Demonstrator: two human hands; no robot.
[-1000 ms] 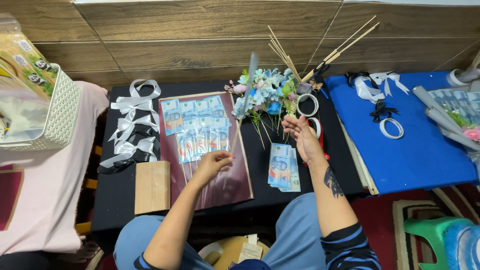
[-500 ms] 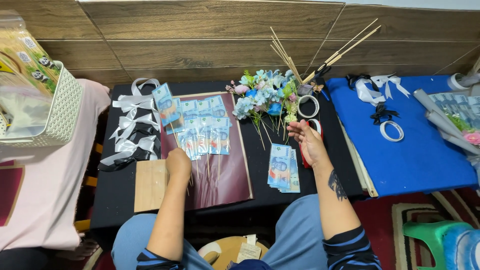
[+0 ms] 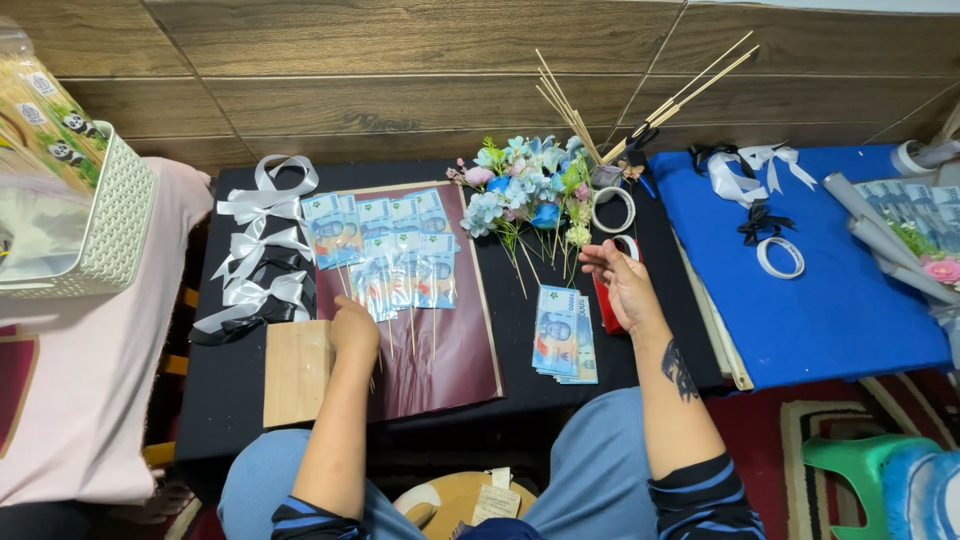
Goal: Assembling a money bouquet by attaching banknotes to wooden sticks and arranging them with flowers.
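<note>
My left hand (image 3: 353, 327) rests closed on the lower sticks of several blue banknotes on sticks (image 3: 390, 250), fanned out over a dark red sheet (image 3: 440, 345) on the black table (image 3: 230, 380). My right hand (image 3: 620, 280) hovers open, palm up, above a red pair of scissors (image 3: 603, 298) and beside the stems of a blue and white artificial flower bunch (image 3: 530, 195). A small stack of loose blue banknotes (image 3: 563, 333) lies between my hands near the table's front edge.
White and black ribbon bows (image 3: 255, 260) lie at the left, a wooden block (image 3: 297, 372) by my left wrist. Tape rolls (image 3: 613, 208), bamboo skewers (image 3: 640, 110) and a blue board (image 3: 830, 300) with ribbons, tape and wrapped banknotes sit right. A white basket (image 3: 95, 225) stands far left.
My left hand has moved left and forward from the middle of the red sheet to the banknote sticks. My right hand has dropped slightly and opened palm up.
</note>
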